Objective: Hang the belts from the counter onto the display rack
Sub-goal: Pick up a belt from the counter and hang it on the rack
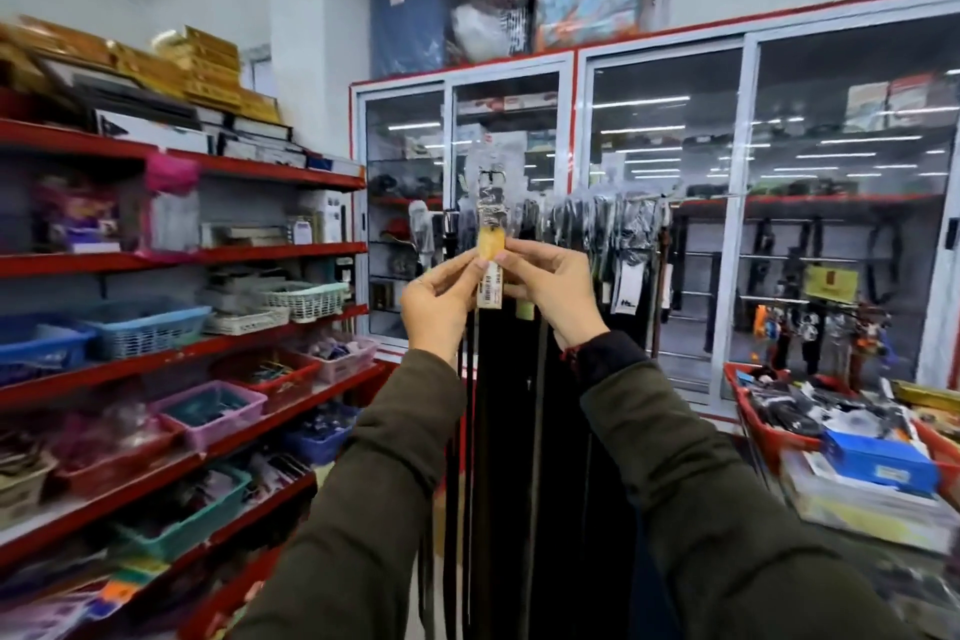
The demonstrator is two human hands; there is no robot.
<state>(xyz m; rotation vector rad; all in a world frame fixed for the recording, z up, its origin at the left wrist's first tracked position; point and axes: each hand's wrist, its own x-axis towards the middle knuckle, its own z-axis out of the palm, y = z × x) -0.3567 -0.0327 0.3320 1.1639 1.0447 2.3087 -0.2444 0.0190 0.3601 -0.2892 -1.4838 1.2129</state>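
Hanging step: left hand [441,299] and right hand [553,288] both pinch a wrapped belt [491,224] between them, buckle uppermost; next, its hook must likely reach the display rack [613,203] just beyond.

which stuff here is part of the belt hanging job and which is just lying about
Job: belt, held up by left hand and right hand; rack of hanging belts.

Lying about: baskets, red shelves, glass cabinet, red bin.
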